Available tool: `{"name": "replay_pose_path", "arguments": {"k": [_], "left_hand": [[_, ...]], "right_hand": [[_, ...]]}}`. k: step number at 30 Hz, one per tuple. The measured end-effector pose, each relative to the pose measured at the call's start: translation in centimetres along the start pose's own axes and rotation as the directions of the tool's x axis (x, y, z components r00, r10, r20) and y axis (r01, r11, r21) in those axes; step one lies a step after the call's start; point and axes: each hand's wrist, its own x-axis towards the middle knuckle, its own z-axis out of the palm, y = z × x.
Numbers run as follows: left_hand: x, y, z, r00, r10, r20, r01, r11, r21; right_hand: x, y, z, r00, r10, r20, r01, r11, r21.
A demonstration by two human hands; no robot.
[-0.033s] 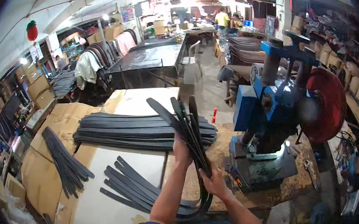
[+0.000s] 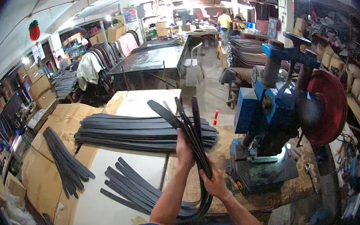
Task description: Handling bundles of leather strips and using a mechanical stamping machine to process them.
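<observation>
A bundle of black belt straps (image 2: 198,150) stands upright in front of me, its rounded tips fanned apart at the top. My left hand (image 2: 185,151) is closed round the bundle's left side. Lower down, my right hand (image 2: 212,181) grips it from the right. The straps' lower ends bend round near my body and run left over the white board, where loose strap ends (image 2: 132,184) with small holes are spread. Behind my hands lies a wide stack of black straps (image 2: 126,130). A smaller bunch of straps (image 2: 64,162) rests on the cardboard at the left.
A blue hand press (image 2: 272,104) with a red wheel (image 2: 325,107) stands on the worn wooden bench (image 2: 266,202) at the right. White board and cardboard (image 2: 43,177) cover the left part. Further back are a dark table (image 2: 150,62), a white chair (image 2: 192,61) and other people.
The tips of the held straps have shifted slightly, with the middle ones now closer together. Both hands keep nearly the same place on the bundle.
</observation>
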Motion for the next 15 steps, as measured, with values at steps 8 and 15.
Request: {"name": "replay_pose_path", "arguments": {"k": [8, 15], "left_hand": [[-1.3, 1.4, 5.5, 0.981, 0.131, 0.146, -0.145, 0.986, 0.088], [-1.2, 3.0, 9.7, 0.959, 0.284, 0.017, -0.263, 0.86, 0.437]], "right_hand": [[-0.2, -1.2, -3.7, 0.991, 0.051, 0.123, -0.069, 0.987, 0.144], [0.1, -1.6, -3.3, 0.998, -0.051, 0.022, 0.042, 0.96, 0.276]]}}
